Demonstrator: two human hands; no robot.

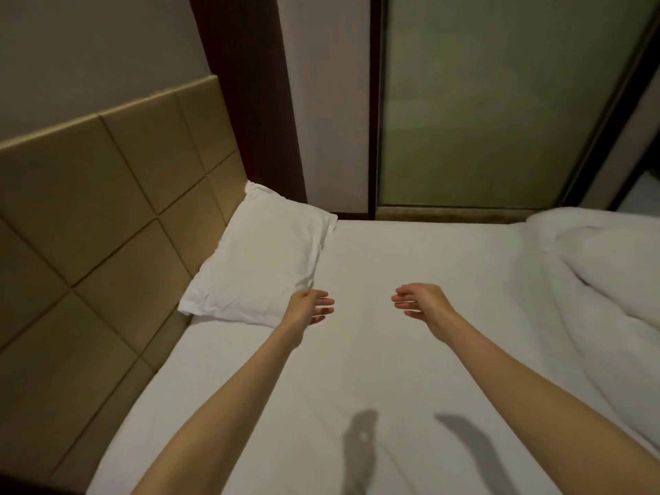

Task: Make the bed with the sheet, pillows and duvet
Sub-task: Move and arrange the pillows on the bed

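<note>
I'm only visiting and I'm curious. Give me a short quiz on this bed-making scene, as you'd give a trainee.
1. True or false: the duvet is spread flat over the whole sheet.
2. Where does the pillow lie? A. by the headboard B. on the duvet C. on the floor
3. What do the left hand and right hand hold?

Key:
1. False: it lies bunched at the right side.
2. A.
3. Nothing; both are open above the sheet.
</note>
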